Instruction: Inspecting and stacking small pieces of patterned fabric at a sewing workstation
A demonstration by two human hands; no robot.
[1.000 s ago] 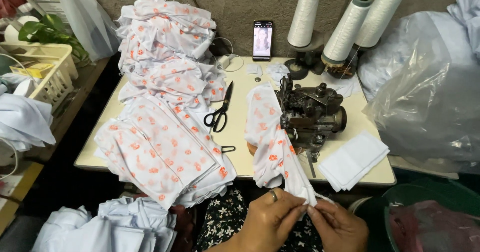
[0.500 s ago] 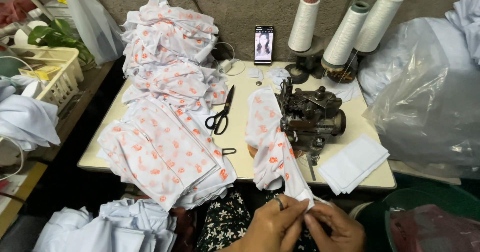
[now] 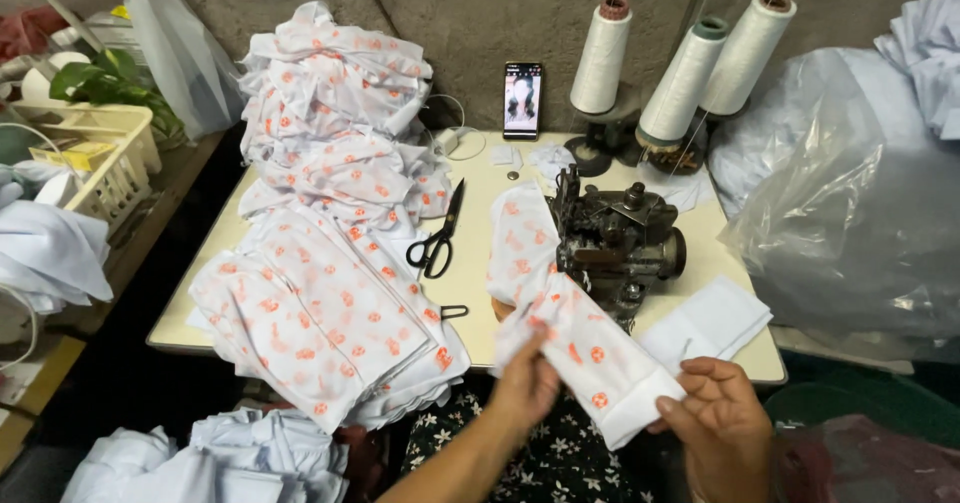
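left hand [image 3: 525,388]: closed, pinching the printed fabric piece [image 3: 565,338] at its near left edge
right hand [image 3: 715,418]: fingers clamped on its lower right corner
fabric piece: hangs off the table's front, trailing back beside the sewing machine [image 3: 615,243]
step: likely aligning edges before feeding

A: What colours did the cloth piece [image 3: 590,348] in the hands have?

B: White, dotted with small orange-red motifs, the same print as the fabric pile [image 3: 320,293].

A: And the rest?

B: The scissors [image 3: 438,238] were black, the sewing machine [image 3: 618,243] dark metal, the thread cones [image 3: 600,58] white, the table [image 3: 480,263] cream, the basket [image 3: 95,148] pale yellow.
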